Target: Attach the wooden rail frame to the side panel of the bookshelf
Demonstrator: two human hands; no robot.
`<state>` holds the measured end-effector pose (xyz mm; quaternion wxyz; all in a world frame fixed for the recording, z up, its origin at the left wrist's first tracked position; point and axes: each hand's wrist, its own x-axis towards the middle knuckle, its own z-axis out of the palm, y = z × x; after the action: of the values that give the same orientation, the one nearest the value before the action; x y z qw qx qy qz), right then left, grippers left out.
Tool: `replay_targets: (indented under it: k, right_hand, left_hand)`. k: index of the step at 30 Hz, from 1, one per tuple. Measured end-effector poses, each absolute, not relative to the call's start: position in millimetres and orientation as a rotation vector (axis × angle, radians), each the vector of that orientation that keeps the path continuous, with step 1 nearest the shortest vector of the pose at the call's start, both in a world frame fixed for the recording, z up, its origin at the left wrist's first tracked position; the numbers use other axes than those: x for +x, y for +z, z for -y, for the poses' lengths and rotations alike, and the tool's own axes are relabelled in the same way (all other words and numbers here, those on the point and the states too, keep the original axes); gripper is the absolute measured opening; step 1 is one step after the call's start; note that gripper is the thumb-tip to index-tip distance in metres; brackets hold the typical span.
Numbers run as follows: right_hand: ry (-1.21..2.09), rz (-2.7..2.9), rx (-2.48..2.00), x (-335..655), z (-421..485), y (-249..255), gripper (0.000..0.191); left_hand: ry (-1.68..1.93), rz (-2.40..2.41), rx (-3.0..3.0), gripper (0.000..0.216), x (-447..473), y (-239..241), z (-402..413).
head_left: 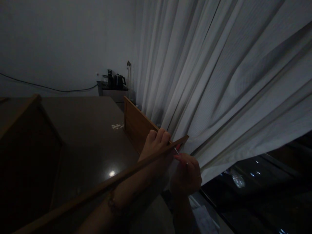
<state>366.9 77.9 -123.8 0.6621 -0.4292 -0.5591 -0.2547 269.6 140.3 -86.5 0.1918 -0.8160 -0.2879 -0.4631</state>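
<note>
My left hand [156, 141] is closed over the top edge of an upright wooden panel [135, 125], close to its corner with a second wooden board [97, 190] that runs toward me. My right hand [186, 175] sits just right of that corner, pinched on a thin metal tool [177, 151] whose tip points at the joint. The room is dim, and the tool's tip is hard to make out.
A white curtain [219, 81] hangs right behind the hands, with a dark window [255, 182] below it. A dark glossy table top [87, 136] lies to the left. A kettle [119, 80] stands on a small cabinet [114, 92] by the far wall.
</note>
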Motion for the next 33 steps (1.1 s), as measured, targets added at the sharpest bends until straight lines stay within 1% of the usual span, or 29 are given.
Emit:
replay_targets:
  k: [4, 9, 12, 15, 18, 25, 29, 30, 33]
  right_hand:
    - [-0.280, 1.107, -0.969, 361, -77, -122, 0.024]
    - [-0.214, 1.086, -0.968, 358, -76, -122, 0.025]
    - [-0.136, 1.093, -0.971, 358, -76, -125, 0.023]
    - [-0.001, 1.102, -0.940, 357, -79, -129, 0.027]
    - [0.114, 1.127, -0.862, 356, -82, -132, 0.030]
    - [0.176, 1.074, -0.767, 350, -85, -121, 0.033]
    - [0.194, 1.022, -0.699, 343, -84, -110, 0.053]
    - [0.201, 1.007, -0.714, 341, -83, -109, 0.053]
    - [0.231, 0.959, -0.802, 339, -81, -107, 0.044]
  left_hand:
    - [-1.282, 0.768, -2.309, 0.021, 268, -82, -138]
    - [-1.396, 0.758, -2.250, 0.016, 268, -79, -137]
    - [-1.382, 0.774, -2.276, 0.014, 266, -80, -138]
    - [-1.338, 0.788, -2.352, 0.016, 266, -82, -138]
    - [-1.368, 0.786, -2.348, 0.021, 266, -83, -138]
    - [-1.418, 0.794, -2.346, 0.020, 267, -82, -138]
    - [-1.407, 0.827, -2.352, 0.018, 267, -84, -139]
    - [-1.413, 0.816, -2.343, 0.018, 267, -84, -139]
    - [-1.411, 0.797, -2.331, 0.015, 267, -84, -139]
